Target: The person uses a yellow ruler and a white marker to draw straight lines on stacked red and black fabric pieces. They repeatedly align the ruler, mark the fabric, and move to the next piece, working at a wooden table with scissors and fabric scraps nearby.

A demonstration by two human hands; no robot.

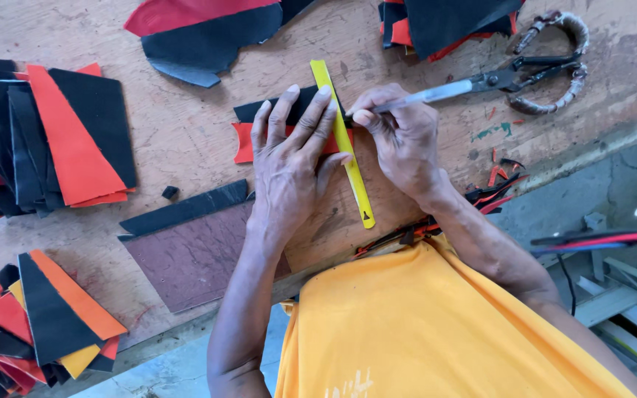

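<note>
While the left hand [289, 158] lies flat with fingers spread, pressing a thin yellow ruler [342, 140] and a small red and black leather piece [243, 140] onto the worn, scratched wooden tabletop [186, 140], the right hand [403, 140] has its grip closed around a slim silvery pen [429, 94] whose tip meets the ruler's edge. The ruler sits mid-tabletop, near its front edge, long axis running from that edge toward the far edge and slightly tilted, with the pen slanting off toward wrapped-handle scissors [540, 70]. Stacks of flat red, orange and black cut pieces [60, 140] line the left edge.
</note>
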